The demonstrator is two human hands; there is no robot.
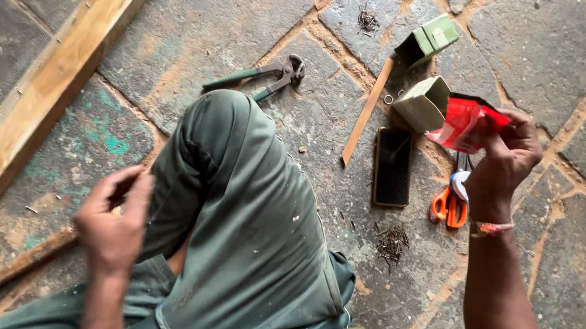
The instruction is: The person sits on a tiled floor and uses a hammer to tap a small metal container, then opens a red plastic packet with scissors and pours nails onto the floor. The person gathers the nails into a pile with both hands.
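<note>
Right hand [504, 159]: fingers pinch red packet [463, 123], just right of phone [392, 167].
Left hand [113, 219]: fingers loosely curled, holding nothing, far left of phone.
Advice: grip packet firmly near its edge.

The right hand [504, 159] pinches a bright red packet [464, 123]. Beside it sit two pale green boxes [421, 102]. The scissors [452, 200] have orange handles; the pincers [259, 78] have green ones. The phone [392, 167] is black. The trousers [246, 219] are dull green, paint-flecked. The stone floor [216, 6] is grey with teal smudges.
</note>
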